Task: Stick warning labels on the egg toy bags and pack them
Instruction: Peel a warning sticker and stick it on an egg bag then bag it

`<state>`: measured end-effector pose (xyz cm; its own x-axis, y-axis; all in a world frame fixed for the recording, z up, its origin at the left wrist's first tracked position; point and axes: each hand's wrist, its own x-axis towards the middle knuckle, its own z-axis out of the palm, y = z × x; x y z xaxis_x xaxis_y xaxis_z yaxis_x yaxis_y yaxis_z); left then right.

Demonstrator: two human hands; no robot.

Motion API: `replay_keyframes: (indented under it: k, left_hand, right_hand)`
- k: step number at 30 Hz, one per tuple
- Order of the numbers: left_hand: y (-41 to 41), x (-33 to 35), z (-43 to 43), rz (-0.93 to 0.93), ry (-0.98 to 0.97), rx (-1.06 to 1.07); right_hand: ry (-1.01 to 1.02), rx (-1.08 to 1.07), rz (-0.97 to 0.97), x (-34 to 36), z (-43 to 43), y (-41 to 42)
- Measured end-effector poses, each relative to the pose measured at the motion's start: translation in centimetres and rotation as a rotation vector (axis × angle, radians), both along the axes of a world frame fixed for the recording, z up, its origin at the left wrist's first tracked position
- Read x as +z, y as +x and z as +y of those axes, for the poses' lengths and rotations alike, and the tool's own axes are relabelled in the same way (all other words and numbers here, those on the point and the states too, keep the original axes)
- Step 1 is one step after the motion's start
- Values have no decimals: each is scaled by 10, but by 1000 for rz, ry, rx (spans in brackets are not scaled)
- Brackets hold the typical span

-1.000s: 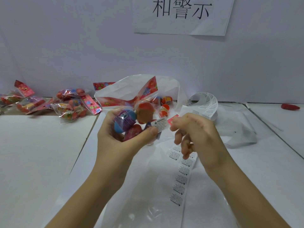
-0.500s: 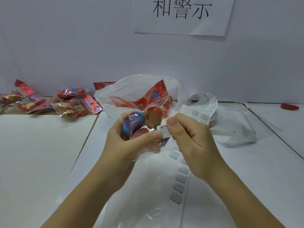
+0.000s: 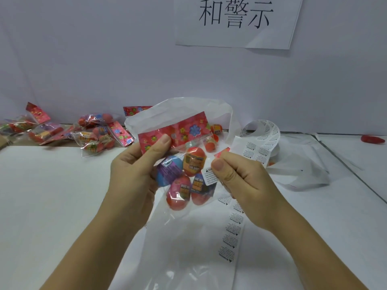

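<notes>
— White wall (image 3: 104,59) at the back, with a white paper sign (image 3: 234,36) in black characters stuck on it, and a white bench (image 3: 41,195) below. Where is the person working?

— At mid-bench, with both bare forearms reaching in from the lower edge. The left hand (image 3: 134,174) is raised with its palm turned towards the camera. Its thumb and curled fingers pinch the red flower-printed card header (image 3: 188,130) of a clear plastic bag of coloured toy eggs (image 3: 180,185). The bag hangs from that grip above the bench.

— And the right hand (image 3: 240,181)?

— Its fingers are folded into the palm and the thumb is pressed towards the forefinger. It nips the bag's right edge at the corner of a small white warning label (image 3: 209,177) stuck on the bag's face.

— What lies around them?

— Under the hands a large translucent white plastic bag (image 3: 188,248) lies flat, its mouth standing open towards the wall. A white backing strip of printed warning labels (image 3: 232,227) runs over it and passes below the right hand to a loose roll (image 3: 263,132) near the wall. More bags of toy eggs (image 3: 96,139) are heaped at the back left, well apart from the hands. A small red object (image 3: 373,139) lies at the far right.
</notes>
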<state>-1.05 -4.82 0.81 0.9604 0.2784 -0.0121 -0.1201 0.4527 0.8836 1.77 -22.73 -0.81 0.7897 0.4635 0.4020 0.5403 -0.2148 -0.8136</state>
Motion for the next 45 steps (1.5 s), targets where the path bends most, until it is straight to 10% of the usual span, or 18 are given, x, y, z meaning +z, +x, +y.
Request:
replay_keyframes:
  k: [12, 26, 39, 45]
  left_hand:
    - [-1, -4, -9, 39, 25, 131]
    - [3, -9, -1, -3, 189, 250]
    - [0, -17, -17, -21, -28, -219]
    - [-2, -22, -20, -14, 25, -196]
  right_hand:
    - [2, 22, 326, -5, 3, 3]
    - [-21, 19, 223, -12, 7, 4]
    - [698, -108, 474, -5, 11, 5]
    - [550, -208, 456, -2, 9, 7]
